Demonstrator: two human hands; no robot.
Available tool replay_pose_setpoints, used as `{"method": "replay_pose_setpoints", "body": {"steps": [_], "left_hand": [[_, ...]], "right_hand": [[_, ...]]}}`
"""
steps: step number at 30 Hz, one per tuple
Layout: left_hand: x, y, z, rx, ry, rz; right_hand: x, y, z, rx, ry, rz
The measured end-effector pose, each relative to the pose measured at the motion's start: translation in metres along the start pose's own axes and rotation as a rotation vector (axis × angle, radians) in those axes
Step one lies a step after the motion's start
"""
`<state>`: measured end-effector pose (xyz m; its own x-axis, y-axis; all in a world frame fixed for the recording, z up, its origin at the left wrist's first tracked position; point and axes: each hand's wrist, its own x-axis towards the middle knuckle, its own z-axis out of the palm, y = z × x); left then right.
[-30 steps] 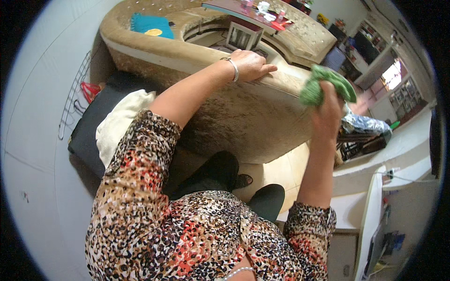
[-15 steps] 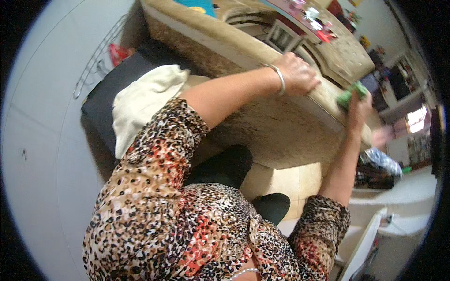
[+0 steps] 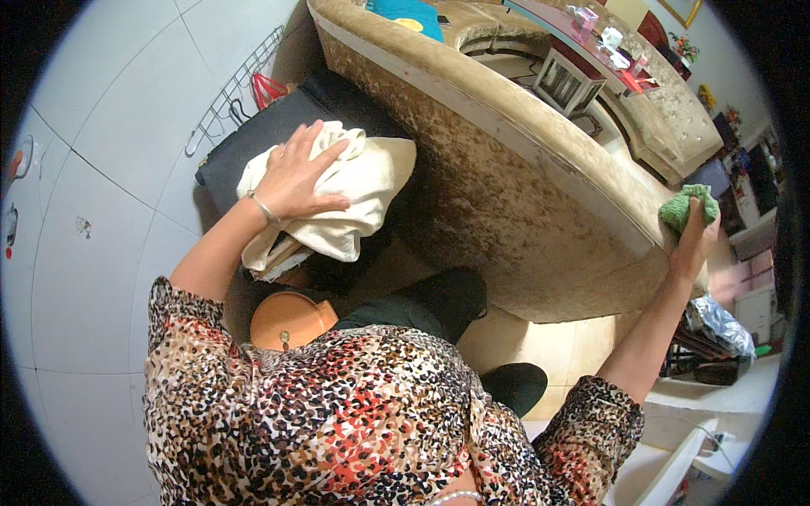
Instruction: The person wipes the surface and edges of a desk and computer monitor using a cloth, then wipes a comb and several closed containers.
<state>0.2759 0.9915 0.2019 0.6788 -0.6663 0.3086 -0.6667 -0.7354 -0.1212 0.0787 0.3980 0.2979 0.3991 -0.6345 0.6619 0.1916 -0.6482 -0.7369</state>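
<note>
My left hand [image 3: 302, 181] lies with fingers spread on a crumpled cream cloth [image 3: 371, 187]. That cloth rests on a black box-like piece [image 3: 316, 105] against the tiled wall. Far to the right, my right hand [image 3: 699, 236] is closed on a bunched green cloth [image 3: 689, 207]. The green cloth is at the right end of the top edge of a beige sofa back [image 3: 540, 118]; whether it touches the fabric I cannot tell.
A wire rack [image 3: 232, 110] with red loops hangs by the box. An orange-brown round object [image 3: 291, 320] is below the cream cloth. Beyond the sofa back stand a low table [image 3: 569, 34] with small items and a white-framed stool [image 3: 569, 82]. A shiny silvery bundle [image 3: 721, 325] is at the right.
My left hand has left the sofa's top edge and come down on the cream cloth, its fingers now spread. My right hand still holds the green cloth, now further out to the right.
</note>
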Motion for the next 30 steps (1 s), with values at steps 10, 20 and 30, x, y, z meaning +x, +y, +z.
{"method": "replay_pose_setpoints", "body": {"steps": [10, 20, 30], "left_hand": [[0.036, -0.021, -0.032, -0.806, 0.134, -0.21], [0.248, -0.027, -0.034, -1.05, 0.576, 0.165], [0.243, 0.037, -0.058, -0.381, 0.277, 0.26]], "right_hand": [[-0.087, -0.025, -0.034, 0.256, -0.092, 0.109], [-0.326, 0.033, -0.055, 0.498, -0.001, 0.94], [-0.461, 0.058, -0.027, 0.22, -0.108, 1.302]]}}
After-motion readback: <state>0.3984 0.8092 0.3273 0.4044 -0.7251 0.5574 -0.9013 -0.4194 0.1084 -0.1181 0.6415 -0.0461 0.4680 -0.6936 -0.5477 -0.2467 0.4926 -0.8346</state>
